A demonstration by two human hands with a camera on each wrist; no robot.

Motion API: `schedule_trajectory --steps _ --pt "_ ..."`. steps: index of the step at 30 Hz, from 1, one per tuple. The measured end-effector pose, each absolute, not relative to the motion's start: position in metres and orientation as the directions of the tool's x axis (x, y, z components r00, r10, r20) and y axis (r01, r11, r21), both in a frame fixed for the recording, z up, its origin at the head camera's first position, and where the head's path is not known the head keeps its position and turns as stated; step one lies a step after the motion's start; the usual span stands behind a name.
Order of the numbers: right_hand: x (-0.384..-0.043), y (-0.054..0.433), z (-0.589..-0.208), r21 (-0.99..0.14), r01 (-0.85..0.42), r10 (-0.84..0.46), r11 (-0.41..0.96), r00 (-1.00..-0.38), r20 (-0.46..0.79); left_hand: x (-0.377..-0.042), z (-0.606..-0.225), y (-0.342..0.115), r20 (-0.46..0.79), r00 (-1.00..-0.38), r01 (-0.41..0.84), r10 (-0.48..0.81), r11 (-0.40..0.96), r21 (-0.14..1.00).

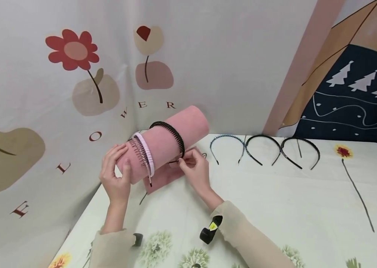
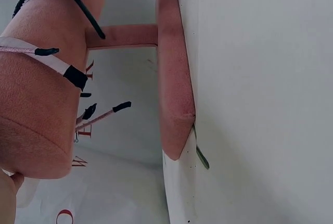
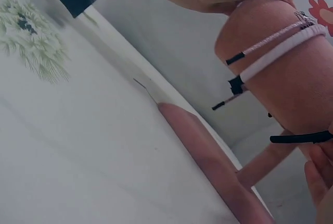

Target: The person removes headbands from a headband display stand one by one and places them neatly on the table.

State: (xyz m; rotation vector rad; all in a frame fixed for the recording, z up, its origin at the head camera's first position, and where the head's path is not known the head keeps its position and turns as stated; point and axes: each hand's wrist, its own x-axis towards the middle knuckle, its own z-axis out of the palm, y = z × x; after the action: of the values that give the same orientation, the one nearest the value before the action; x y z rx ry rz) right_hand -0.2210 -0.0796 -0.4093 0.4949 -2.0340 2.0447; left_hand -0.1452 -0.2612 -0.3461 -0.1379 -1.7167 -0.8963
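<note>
A pink padded headband stand (image 1: 161, 143) has a thick roll on a short post (image 2: 122, 35) over a flat base (image 1: 166, 180). My left hand (image 1: 116, 173) grips the near left end of the roll, thumb on the front. Round the roll's middle sits a black toothed headband (image 1: 177, 137); my right hand (image 1: 196, 171) pinches its lower end beneath the roll. That dark tip (image 2: 86, 13) sticks out past the fingers in the left wrist view. Nearer my left hand, a pale lilac headband (image 1: 148, 154) and a thin pinkish toothed one (image 1: 138, 150) circle the roll, their black-tipped ends hanging free.
To the right, a blue headband (image 1: 226, 136) and two black headbands (image 1: 263, 136) lie in a row on the flower-print tablecloth (image 1: 275, 208). A printed curtain (image 1: 235, 67) rises close behind the stand. A black wrist device (image 1: 210, 230) hangs at the right sleeve.
</note>
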Motion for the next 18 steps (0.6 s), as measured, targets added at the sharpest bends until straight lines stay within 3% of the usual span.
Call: schedule_trajectory --steps 18 --pt "-0.263 -0.039 -0.387 -0.917 -0.39 0.011 0.088 -0.92 0.392 -0.147 -0.35 -0.262 0.866 -0.349 0.518 -0.359 0.696 0.497"
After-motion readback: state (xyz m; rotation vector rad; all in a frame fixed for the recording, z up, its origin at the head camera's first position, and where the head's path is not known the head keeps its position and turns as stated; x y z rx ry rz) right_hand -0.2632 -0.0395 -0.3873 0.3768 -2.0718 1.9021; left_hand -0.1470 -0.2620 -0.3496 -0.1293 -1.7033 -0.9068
